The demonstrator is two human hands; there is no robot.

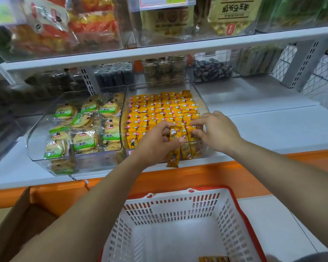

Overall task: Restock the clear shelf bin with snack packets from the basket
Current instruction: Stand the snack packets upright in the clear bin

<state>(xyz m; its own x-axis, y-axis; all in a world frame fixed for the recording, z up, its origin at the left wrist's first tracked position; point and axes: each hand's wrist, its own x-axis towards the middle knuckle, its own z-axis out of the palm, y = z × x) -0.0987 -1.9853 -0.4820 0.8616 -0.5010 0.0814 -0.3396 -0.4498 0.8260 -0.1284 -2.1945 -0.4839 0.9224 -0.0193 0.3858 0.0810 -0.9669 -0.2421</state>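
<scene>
Two hands, one held packet, one basket, two front bins.

A shop. White shelves hold clear bins of wrapped snacks, under what seems a price label.

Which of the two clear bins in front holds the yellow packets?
The right clear bin, where the left hand grips one yellow packet; the left clear bin holds green-labelled round biscuits.
</scene>
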